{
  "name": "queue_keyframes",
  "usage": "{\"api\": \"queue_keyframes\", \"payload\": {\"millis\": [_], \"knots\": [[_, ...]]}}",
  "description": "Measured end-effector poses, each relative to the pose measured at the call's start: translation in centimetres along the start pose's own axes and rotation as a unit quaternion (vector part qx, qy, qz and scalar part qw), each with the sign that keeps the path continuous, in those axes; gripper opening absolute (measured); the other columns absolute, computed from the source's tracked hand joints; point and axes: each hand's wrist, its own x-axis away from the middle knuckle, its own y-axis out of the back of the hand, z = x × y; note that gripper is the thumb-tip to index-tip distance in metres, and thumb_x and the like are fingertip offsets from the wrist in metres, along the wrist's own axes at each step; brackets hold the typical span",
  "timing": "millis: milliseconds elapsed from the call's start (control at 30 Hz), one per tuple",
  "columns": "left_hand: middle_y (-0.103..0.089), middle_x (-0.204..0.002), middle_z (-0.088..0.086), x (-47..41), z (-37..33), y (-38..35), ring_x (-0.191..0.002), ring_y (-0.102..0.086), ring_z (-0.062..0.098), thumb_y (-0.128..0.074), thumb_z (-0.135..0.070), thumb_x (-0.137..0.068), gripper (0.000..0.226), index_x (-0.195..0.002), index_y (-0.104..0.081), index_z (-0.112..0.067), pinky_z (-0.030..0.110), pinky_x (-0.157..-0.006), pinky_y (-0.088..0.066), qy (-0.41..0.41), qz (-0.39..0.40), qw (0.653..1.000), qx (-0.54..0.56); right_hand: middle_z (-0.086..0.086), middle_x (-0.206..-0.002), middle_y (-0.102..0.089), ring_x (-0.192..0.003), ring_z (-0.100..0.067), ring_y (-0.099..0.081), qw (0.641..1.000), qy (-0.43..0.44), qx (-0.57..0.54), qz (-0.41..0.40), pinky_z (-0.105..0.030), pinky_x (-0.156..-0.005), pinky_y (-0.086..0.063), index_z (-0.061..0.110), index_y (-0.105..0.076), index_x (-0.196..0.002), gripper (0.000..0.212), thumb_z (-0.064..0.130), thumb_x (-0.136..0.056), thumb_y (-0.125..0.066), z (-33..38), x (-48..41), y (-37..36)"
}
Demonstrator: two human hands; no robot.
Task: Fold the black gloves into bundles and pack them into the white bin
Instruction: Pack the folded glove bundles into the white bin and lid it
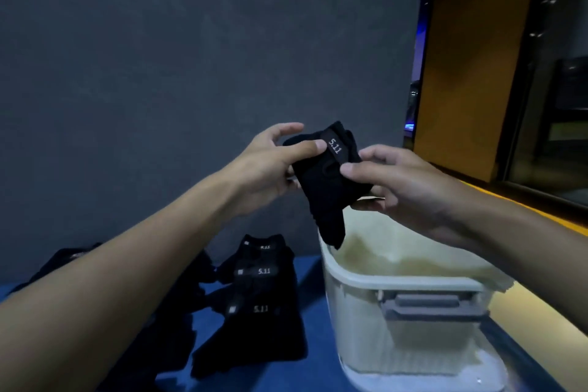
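Blue tabletop (270, 383), grey wall (191, 57); white bin (397, 280) at 5 o'clock, flat black gloves (257, 296) at 7. Centre: part-folded 5.11 glove (321, 181), pinched by left hand (264, 169) and right hand (404, 188).

We record a black glove (318, 194) bearing white 5.11 lettering, further black gloves (261, 289) likewise marked, a blue tabletop (313, 312), a white bin (381, 282) with grey latch (429, 304), and a grey wall (191, 41).
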Motion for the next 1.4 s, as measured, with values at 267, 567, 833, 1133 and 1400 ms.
{"api": "queue_keyframes", "payload": {"millis": [267,567,833,1133,1400], "knots": [[-0.071,-0.097,0.012,-3.8,3.2,-2.3,-0.088,-0.071,0.025,-0.075,-0.008,-0.086,0.053,-0.131,-0.047,-0.012,0.040,-0.084,-0.056,0.004,0.026,0.998,-0.063,-0.021,-0.114,-0.065,-0.098,-0.033,-0.070,0.997,-0.030,0.067,0.014,-0.051,-0.090,-0.054,0.046,-0.032,-0.139,0.080,-0.004,-0.087,-0.064,-1.5,-1.0,3.3],[-0.069,-0.116,-0.005,-2.4,7.8,1.4,-0.114,-0.063,0.005,-0.076,-0.033,-0.085,0.025,-0.107,-0.066,-0.028,0.037,-0.108,-0.047,-0.044,0.054,0.945,-0.320,-0.015,-0.113,-0.066,-0.088,-0.031,-0.072,0.985,-0.168,0.037,-0.014,-0.040,-0.076,-0.060,0.045,-0.036,-0.137,0.070,0.000,-0.090,-0.061,-5.6,-2.8,4.6],[-0.059,-0.128,-0.015,-1.6,9.0,1.6,-0.120,-0.057,-0.001,-0.068,-0.043,-0.085,0.033,-0.113,-0.067,-0.027,0.032,-0.110,-0.043,-0.055,0.085,0.937,-0.335,-0.011,-0.112,-0.065,-0.081,-0.025,-0.069,0.967,-0.253,0.041,-0.006,-0.034,-0.070,-0.060,0.033,-0.042,-0.136,0.057,-0.003,-0.093,-0.054,-8.5,-4.9,4.3],[-0.055,-0.127,-0.015,-2.0,10.0,1.6,-0.119,-0.058,0.003,-0.065,-0.041,-0.090,0.042,-0.125,-0.066,-0.018,0.033,-0.109,-0.044,-0.084,0.081,0.931,-0.346,-0.017,-0.122,-0.057,-0.098,-0.030,-0.065,0.941,-0.328,0.083,0.006,-0.044,-0.088,-0.056,0.022,-0.041,-0.126,0.042,-0.002,-0.094,-0.054,-12.6,-6.8,2.8],[-0.055,-0.126,-0.018,-2.1,10.3,1.8,-0.118,-0.058,0.002,-0.057,-0.051,-0.080,0.056,-0.126,-0.066,-0.020,0.031,-0.109,-0.044,-0.098,0.080,0.924,-0.361,-0.016,-0.098,-0.061,-0.075,-0.028,-0.057,0.912,-0.347,0.198,0.094,-0.032,-0.063,-0.045,0.014,-0.047,-0.113,0.029,0.000,-0.091,-0.061,-13.2,-6.9,2.9]]}}
